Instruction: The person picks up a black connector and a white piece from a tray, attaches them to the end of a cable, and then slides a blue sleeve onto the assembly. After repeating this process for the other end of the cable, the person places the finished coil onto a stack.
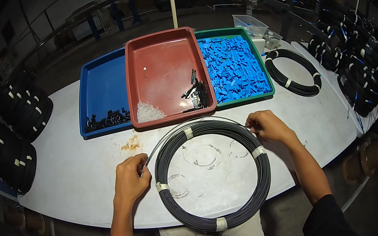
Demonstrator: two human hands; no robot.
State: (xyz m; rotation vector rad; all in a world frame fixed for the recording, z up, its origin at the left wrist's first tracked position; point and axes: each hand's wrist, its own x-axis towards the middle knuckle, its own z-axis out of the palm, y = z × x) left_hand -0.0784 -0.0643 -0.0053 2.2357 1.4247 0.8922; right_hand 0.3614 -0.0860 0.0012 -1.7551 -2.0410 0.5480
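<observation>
A large coil of black cable, bound with several pale tape bands, lies on the white table's front edge. Loose cable arcs just beyond the coil's far side. At the coil's left, my left hand pinches one stretch of this cable between thumb and fingers. My right hand is closed at the upper right of the coil, with its fingertips on the loose cable. Both hands are outside the ring, the left one nearer to me.
Behind the coil stand a blue tray with black parts, a red tray with clear and black pieces, and a green tray full of blue parts. Another coil lies right. Stacked coils stand left; more hang right.
</observation>
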